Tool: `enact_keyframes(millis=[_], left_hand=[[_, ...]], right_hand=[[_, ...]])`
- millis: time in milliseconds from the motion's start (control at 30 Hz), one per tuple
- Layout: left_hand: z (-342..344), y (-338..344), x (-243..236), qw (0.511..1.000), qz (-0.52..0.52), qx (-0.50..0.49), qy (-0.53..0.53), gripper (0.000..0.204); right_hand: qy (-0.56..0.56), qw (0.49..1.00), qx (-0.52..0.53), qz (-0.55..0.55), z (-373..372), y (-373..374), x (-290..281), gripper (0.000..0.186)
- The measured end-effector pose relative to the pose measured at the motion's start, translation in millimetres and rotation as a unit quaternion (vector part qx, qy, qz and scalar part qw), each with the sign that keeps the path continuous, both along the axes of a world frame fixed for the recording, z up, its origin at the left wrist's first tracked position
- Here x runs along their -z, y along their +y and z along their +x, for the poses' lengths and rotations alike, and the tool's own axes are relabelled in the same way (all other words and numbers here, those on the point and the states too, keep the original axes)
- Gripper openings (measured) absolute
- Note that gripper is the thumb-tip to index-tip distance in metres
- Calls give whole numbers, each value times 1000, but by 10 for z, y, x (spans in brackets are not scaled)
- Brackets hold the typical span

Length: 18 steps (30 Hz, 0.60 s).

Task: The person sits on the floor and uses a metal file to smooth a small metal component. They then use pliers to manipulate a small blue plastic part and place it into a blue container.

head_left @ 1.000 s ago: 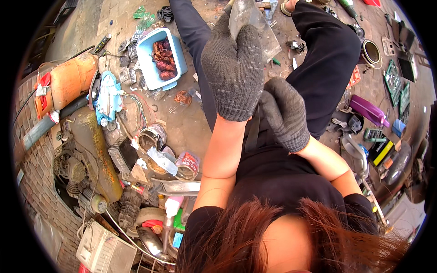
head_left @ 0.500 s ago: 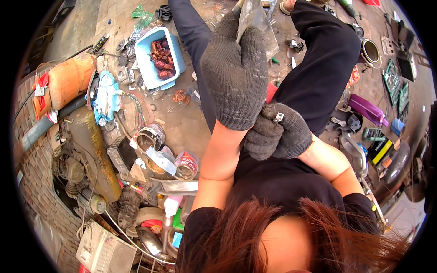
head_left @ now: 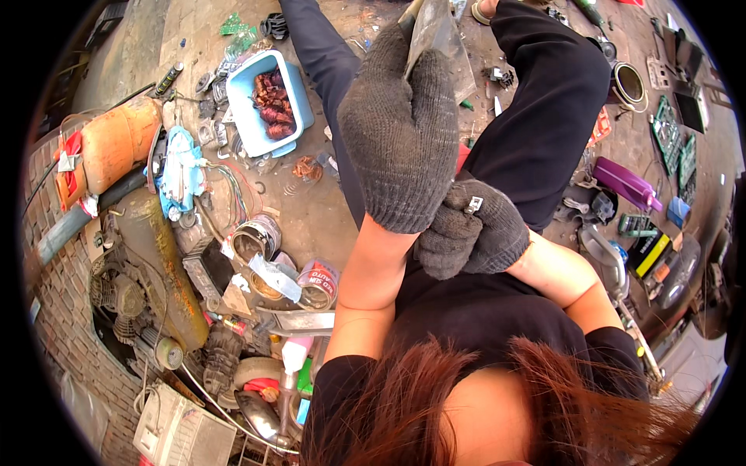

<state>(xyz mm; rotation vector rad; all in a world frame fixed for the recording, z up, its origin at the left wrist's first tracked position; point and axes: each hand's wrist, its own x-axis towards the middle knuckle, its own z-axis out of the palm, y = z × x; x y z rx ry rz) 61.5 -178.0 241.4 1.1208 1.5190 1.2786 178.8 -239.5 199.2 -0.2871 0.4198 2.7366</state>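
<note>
My left hand (head_left: 400, 140), in a dark grey knitted glove, is raised in front of me. Its thumb and fingers close on a translucent plastic bag (head_left: 439, 39) that hangs past the fingertips; what is inside it, if anything, I cannot make out. Lower and to the right, my right hand (head_left: 474, 233) wears a matching glove and is curled into a fist. A small silvery metal piece (head_left: 473, 204) shows at the top of that fist, by the thumb and forefinger. The two gloves are close together, the right one just below the left wrist.
A light blue tub (head_left: 289, 144) of copper-coloured coils stands at the left. Nearer lie open tins (head_left: 318, 283), an orange cylinder (head_left: 120, 132) and a rusty yellowish one (head_left: 167, 264). Green circuit boards (head_left: 667, 132) and a purple bottle (head_left: 625, 185) lie on the right.
My left hand has shifted slightly down and left, still gripping the plastic bag. The right fist with the metal piece has hardly moved.
</note>
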Motion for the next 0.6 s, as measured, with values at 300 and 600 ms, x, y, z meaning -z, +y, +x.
enact_keyframes(millis=[300,600], left_hand=[[20,-11,-41,999,-24,-2,-25,35],[33,-5,-20,999,-10,-4,-32,35]], right_hand=[[49,999,-13,5,11,-9,88,41],[61,998,-1,35,0,0,76,41]])
